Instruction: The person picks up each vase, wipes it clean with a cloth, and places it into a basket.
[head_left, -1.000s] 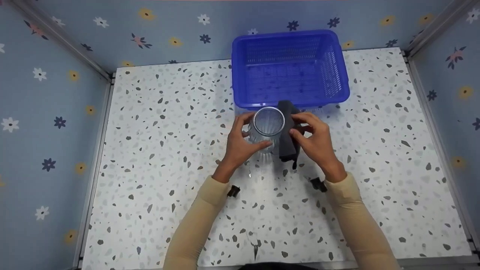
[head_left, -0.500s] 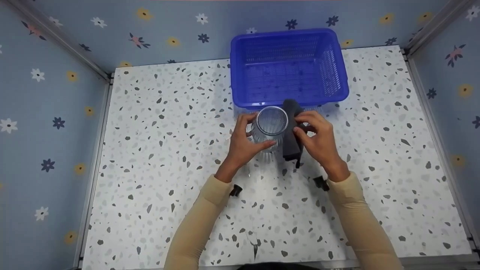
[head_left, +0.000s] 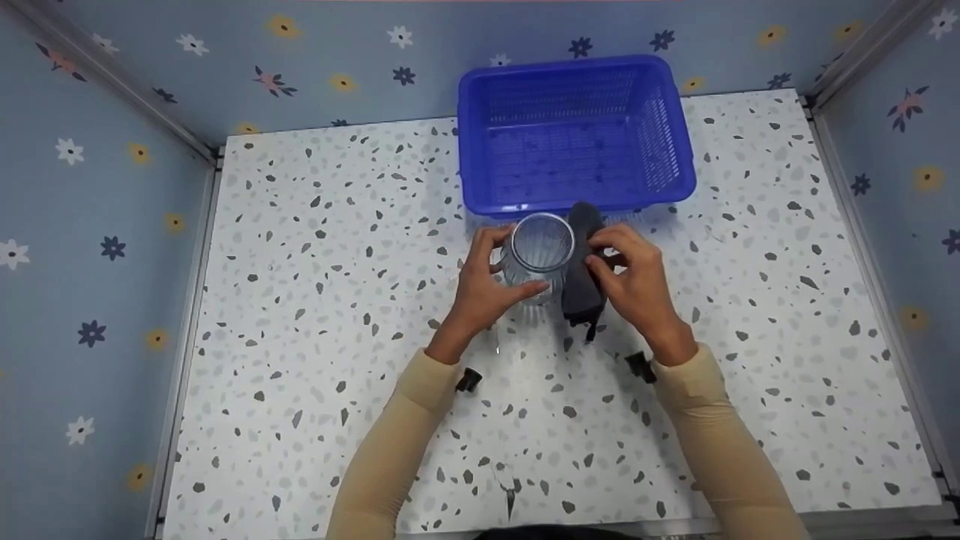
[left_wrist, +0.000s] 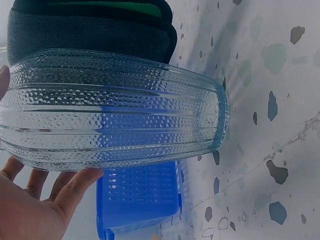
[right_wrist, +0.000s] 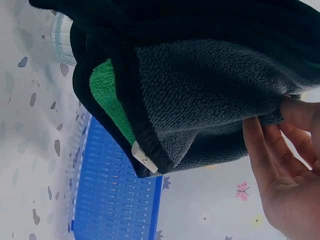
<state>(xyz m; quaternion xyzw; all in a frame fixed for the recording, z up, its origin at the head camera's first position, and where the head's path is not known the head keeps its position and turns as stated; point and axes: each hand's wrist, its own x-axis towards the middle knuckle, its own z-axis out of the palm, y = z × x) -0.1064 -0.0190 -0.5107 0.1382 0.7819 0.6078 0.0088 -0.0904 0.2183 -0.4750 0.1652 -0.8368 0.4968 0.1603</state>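
Observation:
My left hand [head_left: 481,289] holds a clear ribbed glass vase [head_left: 543,251] upright, thumb on the near side and fingers round the far side. The left wrist view shows the dimpled wall of the vase [left_wrist: 130,115] and its narrower foot at or close to the table; contact is unclear. My right hand [head_left: 636,277] pinches a folded dark grey cleaning cloth [head_left: 582,289] between thumb and fingers, close against the vase's right side. In the right wrist view the cloth [right_wrist: 210,85] has black edging, a green inner face and a small white tag.
A blue plastic basket [head_left: 471,150] with slotted walls stands just behind the vase and cloth, near the back wall. Speckled white table [head_left: 322,300] surface surrounds the hands. Flower-patterned panels [head_left: 97,285] close off the left, back and right sides.
The vase and both hands have shifted slightly right, then settled. The cloth has changed its lie a little, its upper end now leaning nearer the right hand. Both grips stay the same.

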